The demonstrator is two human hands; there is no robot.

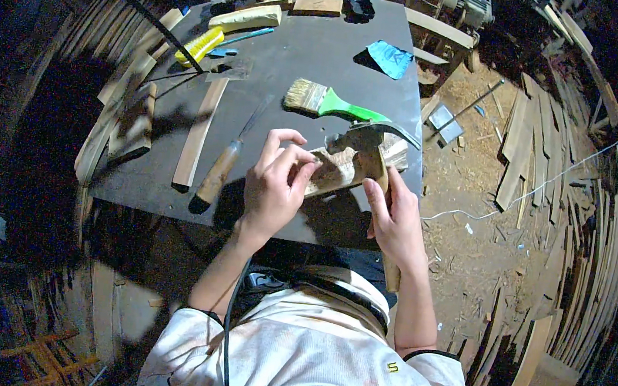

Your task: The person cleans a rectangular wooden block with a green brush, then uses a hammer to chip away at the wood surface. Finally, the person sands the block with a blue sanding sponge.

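A dark table (261,69) is filling the middle, a brush (347,106) lying far of the hands; planks (526,143) are lying on the floor (472,194) at right. The wood (336,168) is resting near the table's near right corner. The left hand (278,182) is curling at its left end, thumb and forefinger narrowly spaced; whether they're pinching anything, I cannot tell. The right hand (399,220) is holding the tool (382,170) by its handle.

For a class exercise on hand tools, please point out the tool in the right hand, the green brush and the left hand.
Held tool (382,169): head view, upper part of its wooden handle.
Green brush (341,107): head view, its handle near the bristles.
Left hand (278,184): head view, back of the hand.
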